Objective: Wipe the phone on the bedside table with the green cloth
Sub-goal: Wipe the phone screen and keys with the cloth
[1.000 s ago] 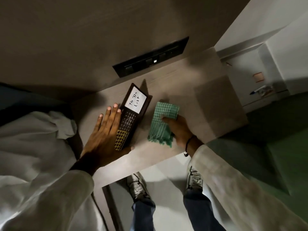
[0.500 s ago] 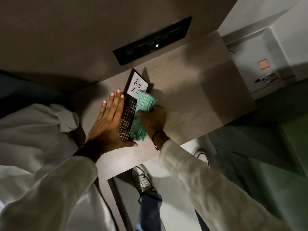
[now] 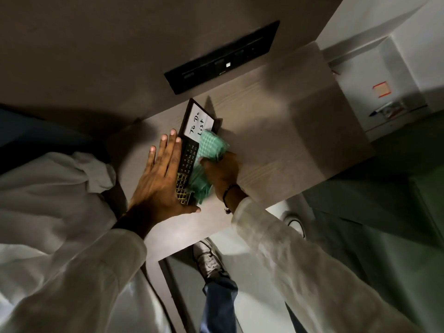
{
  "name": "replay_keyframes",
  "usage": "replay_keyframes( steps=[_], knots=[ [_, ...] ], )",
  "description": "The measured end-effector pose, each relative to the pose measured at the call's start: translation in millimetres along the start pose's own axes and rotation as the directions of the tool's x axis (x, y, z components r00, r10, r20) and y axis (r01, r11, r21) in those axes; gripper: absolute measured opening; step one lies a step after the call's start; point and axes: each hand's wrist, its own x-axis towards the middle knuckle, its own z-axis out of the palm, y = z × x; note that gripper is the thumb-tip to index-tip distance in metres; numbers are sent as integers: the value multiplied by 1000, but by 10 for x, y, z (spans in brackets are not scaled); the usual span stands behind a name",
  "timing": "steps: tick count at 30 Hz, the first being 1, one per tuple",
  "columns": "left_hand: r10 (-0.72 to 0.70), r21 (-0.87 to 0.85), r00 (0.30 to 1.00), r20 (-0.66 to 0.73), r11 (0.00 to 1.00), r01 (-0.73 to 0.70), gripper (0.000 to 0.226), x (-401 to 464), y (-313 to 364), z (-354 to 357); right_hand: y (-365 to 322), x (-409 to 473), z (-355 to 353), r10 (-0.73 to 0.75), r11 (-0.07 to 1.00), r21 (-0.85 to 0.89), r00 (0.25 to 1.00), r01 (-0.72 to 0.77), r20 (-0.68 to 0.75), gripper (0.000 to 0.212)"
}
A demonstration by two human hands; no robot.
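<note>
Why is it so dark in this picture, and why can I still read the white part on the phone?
In the head view the room is dim, with soft shadows over the bedside table; the phone shows a bright white panel reading "To Do List", so it stands out; the green cloth under the right hand looks slightly smeared; edges bend from the wide lens.

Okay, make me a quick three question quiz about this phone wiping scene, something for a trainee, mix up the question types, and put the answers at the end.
1. True or false: the green cloth lies on the phone.
2. Which hand grips the cloth? A) left hand B) right hand
3. Fill in: the white panel on the phone reads "To Do ____".

Key: 1 true. 2 B; the left hand lies flat along the phone's edge on the bedside table. 3 List.
</note>
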Motion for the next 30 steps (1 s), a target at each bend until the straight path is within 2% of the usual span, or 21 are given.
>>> replay_keyframes(
  steps=[2, 4, 7, 10, 12, 15, 19, 22, 25, 28, 30],
  knots=[
    [-9, -12, 1000, -17, 1000, 9, 168, 3, 11, 17, -81, -26, 58, -54, 999, -2, 998, 54, -30, 31],
    [-19, -14, 1000, -25, 1000, 18, 168, 9, 5, 20, -71, -73, 80, -89, 996, 20, 996, 89, 1, 31],
    [-3, -10, 1000, -31, 1000, 3, 167, 13, 11, 12, 39, -47, -33, -61, 997, -42, 997, 63, 50, 32],
    [2, -18, 999, -50, 1000, -3, 166, 7, 25, 21, -30, 11, -24, -32, 999, -34, 999, 33, 19, 32],
    [-2, -20, 998, -56, 1000, 1, 165, 7, 25, 29, -111, -48, 69, -96, 995, 13, 995, 96, -9, 29],
    [-2, -19, 998, -59, 1000, 1, 163, 11, 17, 20, -51, -132, 74, -177, 984, 13, 984, 177, 26, 27],
    [9, -19, 998, -59, 1000, -10, 164, 6, 23, 28, -4, 10, -45, -35, 999, -5, 998, 35, 45, 29],
    [12, -9, 997, -71, 1000, -13, 163, 16, -1, 44, -115, -44, 46, -93, 994, 52, 995, 92, 28, 31],
    [20, -3, 998, -64, 1000, -21, 161, 9, -21, 43, -35, -128, 20, -170, 985, -26, 984, 171, 61, 30],
    [22, -16, 998, -67, 1000, -23, 163, 27, 5, 40, -8, -11, -79, -86, 993, -77, 996, 89, 37, 31],
    [21, -19, 997, -76, 1000, -23, 162, 41, 9, 55, -83, 16, -25, -114, 991, -65, 993, 114, -1, 31]
  ],
)
